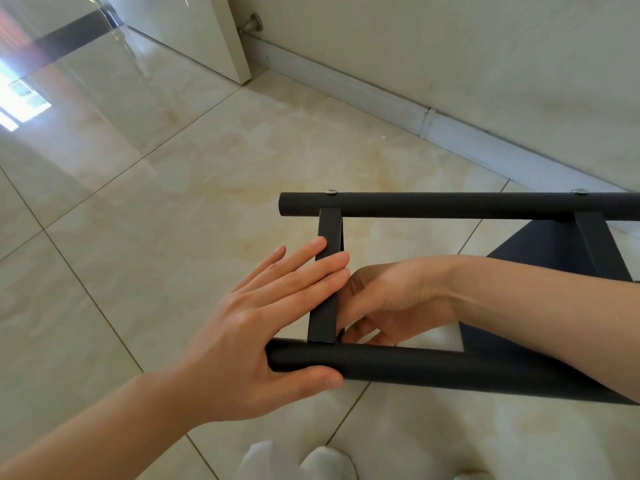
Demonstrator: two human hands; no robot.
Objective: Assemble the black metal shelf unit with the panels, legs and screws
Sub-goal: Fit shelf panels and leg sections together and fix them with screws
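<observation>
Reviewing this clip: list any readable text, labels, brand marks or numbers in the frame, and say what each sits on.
None: no text, label, brand or number is readable anywhere.
The black round metal leg tubes, the flat black metal panel edge and the silver screw heads bear no markings.
The glossy beige floor tiles and cream wall are plain.

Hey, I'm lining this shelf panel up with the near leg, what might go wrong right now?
The near leg shows no screw at the panel edge, unlike the far leg, so it may slip out of line. The right hand reaches under that edge, where its fingers might get pinched.
</observation>
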